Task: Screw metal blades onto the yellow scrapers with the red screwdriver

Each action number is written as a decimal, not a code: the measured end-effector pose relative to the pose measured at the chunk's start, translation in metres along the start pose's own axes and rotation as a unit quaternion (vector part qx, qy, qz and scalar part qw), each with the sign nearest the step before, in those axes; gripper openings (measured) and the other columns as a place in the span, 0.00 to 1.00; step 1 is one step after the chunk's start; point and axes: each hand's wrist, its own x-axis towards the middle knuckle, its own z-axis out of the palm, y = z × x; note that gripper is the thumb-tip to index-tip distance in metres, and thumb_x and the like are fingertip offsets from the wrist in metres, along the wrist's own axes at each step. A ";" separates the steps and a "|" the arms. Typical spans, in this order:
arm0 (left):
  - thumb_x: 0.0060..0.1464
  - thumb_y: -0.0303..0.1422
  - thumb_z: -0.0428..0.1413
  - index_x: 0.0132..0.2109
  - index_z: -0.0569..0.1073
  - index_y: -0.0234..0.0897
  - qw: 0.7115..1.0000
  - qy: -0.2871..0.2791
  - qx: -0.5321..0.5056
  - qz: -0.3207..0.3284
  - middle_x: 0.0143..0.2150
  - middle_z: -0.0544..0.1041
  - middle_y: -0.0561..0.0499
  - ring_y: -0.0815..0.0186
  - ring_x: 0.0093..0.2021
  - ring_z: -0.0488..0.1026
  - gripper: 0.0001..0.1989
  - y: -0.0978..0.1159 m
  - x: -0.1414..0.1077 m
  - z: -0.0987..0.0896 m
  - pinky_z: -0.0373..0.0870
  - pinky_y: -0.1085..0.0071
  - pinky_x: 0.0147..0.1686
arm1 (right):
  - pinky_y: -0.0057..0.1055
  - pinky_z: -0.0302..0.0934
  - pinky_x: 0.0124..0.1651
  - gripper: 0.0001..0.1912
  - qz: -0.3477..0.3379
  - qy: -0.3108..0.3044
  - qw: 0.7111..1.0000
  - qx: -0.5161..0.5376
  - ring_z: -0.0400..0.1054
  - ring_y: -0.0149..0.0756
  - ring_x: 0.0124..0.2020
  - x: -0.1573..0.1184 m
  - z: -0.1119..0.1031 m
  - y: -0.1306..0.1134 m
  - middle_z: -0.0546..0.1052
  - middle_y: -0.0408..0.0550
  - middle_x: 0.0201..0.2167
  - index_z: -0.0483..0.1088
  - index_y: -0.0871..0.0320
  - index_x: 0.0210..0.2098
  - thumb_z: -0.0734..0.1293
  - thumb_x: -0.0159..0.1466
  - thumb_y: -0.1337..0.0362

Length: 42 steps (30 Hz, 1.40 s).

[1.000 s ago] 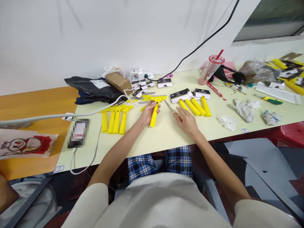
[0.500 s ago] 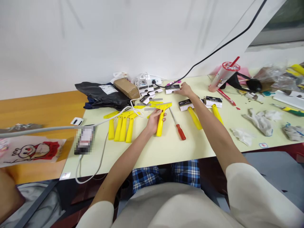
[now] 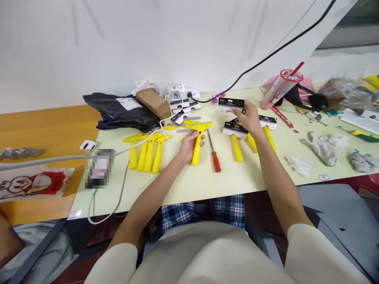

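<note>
My left hand (image 3: 189,145) is closed around the handle of a yellow scraper (image 3: 196,152), its wide head pointing up and away from me. In my right hand (image 3: 249,117), a black-and-white cardboard blade cover (image 3: 231,105) is pinched by one edge, above the table. Below it lie several yellow scrapers (image 3: 237,149) with similar cards on their heads, one card (image 3: 268,122) at the right. Between my hands rests a red-handled screwdriver (image 3: 216,159). To the left, several bare yellow scrapers (image 3: 150,154) lie side by side.
Behind the scrapers are a black plastic bag (image 3: 118,112), a brown box (image 3: 153,103) and loose cards near a power strip (image 3: 177,94). A white cable (image 3: 124,151) crosses the left side. At the right stand a drink cup (image 3: 280,90) and crumpled gloves (image 3: 321,148).
My right hand has lifted the cardboard blade cover off the table and brought it right and nearer. My left hand still holds the scraper. The whole view has shifted slightly.
</note>
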 end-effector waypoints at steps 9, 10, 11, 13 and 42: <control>0.58 0.30 0.72 0.45 0.71 0.42 0.999 0.007 0.020 0.048 0.47 0.81 0.54 0.71 0.37 0.79 0.17 0.001 -0.008 0.006 0.71 0.76 0.31 | 0.50 0.74 0.62 0.13 -0.206 0.096 0.972 0.066 0.79 0.52 0.56 -0.082 0.033 -0.041 0.84 0.57 0.51 0.76 0.51 0.54 0.65 0.80 0.52; 0.58 0.30 0.73 0.45 0.71 0.42 0.998 0.010 0.021 0.060 0.47 0.81 0.54 0.72 0.37 0.79 0.17 0.004 -0.007 0.010 0.71 0.76 0.31 | 0.50 0.74 0.61 0.13 -0.202 0.089 0.973 0.073 0.80 0.52 0.55 -0.086 0.037 -0.040 0.84 0.58 0.51 0.76 0.51 0.54 0.65 0.80 0.52; 0.59 0.31 0.73 0.44 0.71 0.42 0.997 0.012 0.023 0.075 0.46 0.81 0.54 0.72 0.36 0.79 0.17 0.008 -0.005 0.015 0.71 0.77 0.30 | 0.49 0.74 0.60 0.13 -0.196 0.083 0.974 0.076 0.80 0.53 0.55 -0.088 0.040 -0.038 0.84 0.58 0.50 0.76 0.52 0.54 0.65 0.80 0.52; 0.61 0.32 0.73 0.43 0.70 0.42 0.993 0.012 0.025 0.114 0.42 0.80 0.55 0.73 0.34 0.79 0.16 0.021 0.002 0.029 0.70 0.78 0.28 | 0.49 0.75 0.60 0.16 -0.175 0.076 0.979 0.077 0.80 0.54 0.54 -0.090 0.042 -0.034 0.84 0.59 0.50 0.76 0.53 0.54 0.65 0.79 0.49; 0.70 0.35 0.66 0.59 0.78 0.48 0.952 0.072 0.056 0.292 0.66 0.81 0.51 0.56 0.69 0.79 0.14 0.096 0.063 0.115 0.83 0.68 0.58 | 0.56 0.73 0.65 0.12 -0.247 -0.119 0.953 0.133 0.78 0.53 0.62 -0.099 0.034 -0.044 0.84 0.57 0.55 0.77 0.50 0.58 0.67 0.78 0.57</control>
